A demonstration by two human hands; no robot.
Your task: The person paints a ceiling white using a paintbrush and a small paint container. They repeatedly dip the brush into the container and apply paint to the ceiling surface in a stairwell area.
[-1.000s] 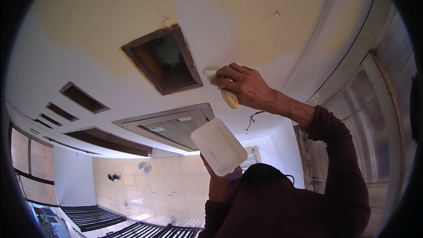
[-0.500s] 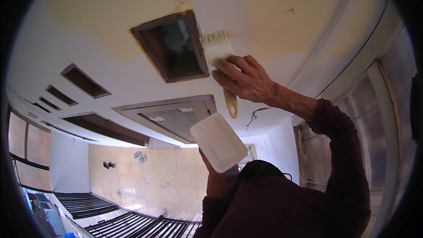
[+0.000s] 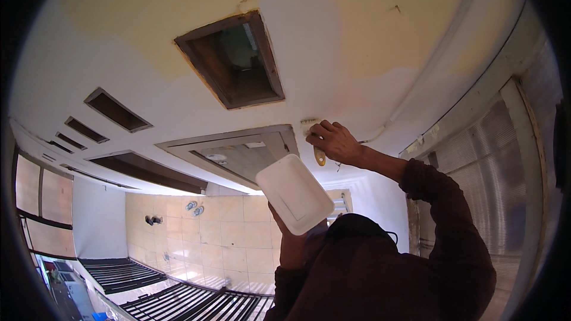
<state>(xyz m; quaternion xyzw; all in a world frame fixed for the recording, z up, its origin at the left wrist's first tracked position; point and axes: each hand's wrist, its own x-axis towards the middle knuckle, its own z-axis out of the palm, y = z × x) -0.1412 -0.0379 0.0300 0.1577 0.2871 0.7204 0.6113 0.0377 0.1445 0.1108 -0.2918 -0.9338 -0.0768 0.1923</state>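
A person's right hand (image 3: 336, 141), right of the frame's center, grips a paintbrush (image 3: 320, 154), fingers closed around its upper part. The brush lies along the left side of that hand, its long axis close to upright in the frame: pale bristles at the top, tipped slightly left, yellowish handle end at the bottom, leaning right. The bristles are up against the pale wall (image 3: 333, 89), though whether they press on it cannot be told.

Below and to the left, just under the handle, a white tray (image 3: 294, 193) slants from upper left to lower right. The left hand (image 3: 279, 221) holds it from its lower-left side, fingers mostly hidden behind it. The right hand is the nearer of the two to the stretch of wall at the bristles; the left is lower in the frame, beyond the tray.

Farther out, a small brown-framed opening (image 3: 275, 62) sits upper left of the brush, and a larger framed panel (image 3: 235, 154) lies directly left. Yellowish patches (image 3: 380, 24) spread across the top of the frame; translucent sheeting (image 3: 470, 166) fills the right, and a tiled floor (image 3: 235, 232) shows at lower left.
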